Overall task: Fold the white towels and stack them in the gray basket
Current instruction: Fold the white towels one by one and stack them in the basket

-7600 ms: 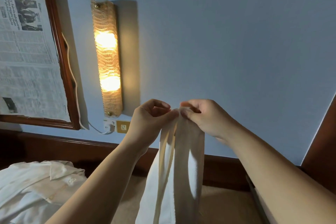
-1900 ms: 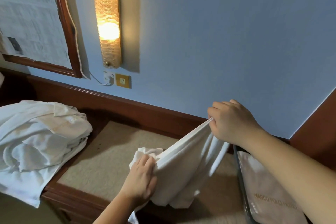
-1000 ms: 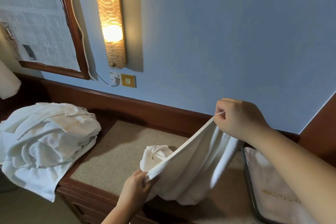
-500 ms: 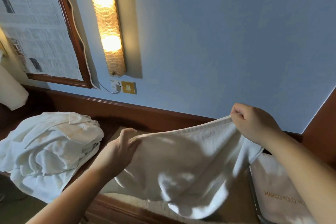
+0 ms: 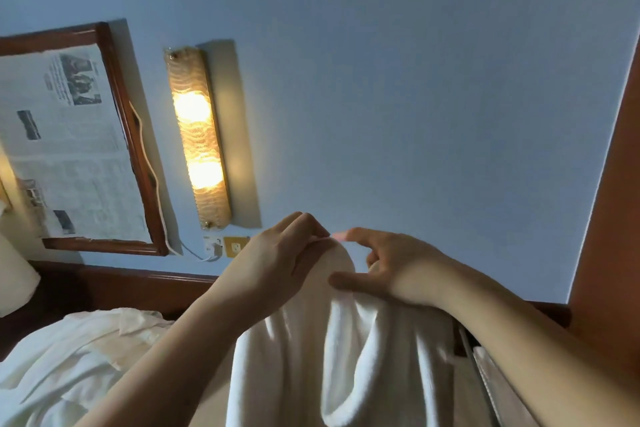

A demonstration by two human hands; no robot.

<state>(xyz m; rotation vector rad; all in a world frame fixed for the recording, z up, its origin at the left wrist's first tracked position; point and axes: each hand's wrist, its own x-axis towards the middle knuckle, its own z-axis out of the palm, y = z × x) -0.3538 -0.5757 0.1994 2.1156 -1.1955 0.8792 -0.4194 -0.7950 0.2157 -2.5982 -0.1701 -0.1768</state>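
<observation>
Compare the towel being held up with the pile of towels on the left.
The held towel hangs upright in long vertical folds; the pile lies crumpled in a low heap. The left hand pinches the held towel's top edge and the right hand touches it with thumb and fingers spread; no hand touches the pile. The held towel is one piece; the pile shows several tangled layers. Both are white cloth.

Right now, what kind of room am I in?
Probably a hotel room: a lit wall lamp, a framed newspaper on the blue wall, and a heap of white linen beside the towel you hold.
</observation>
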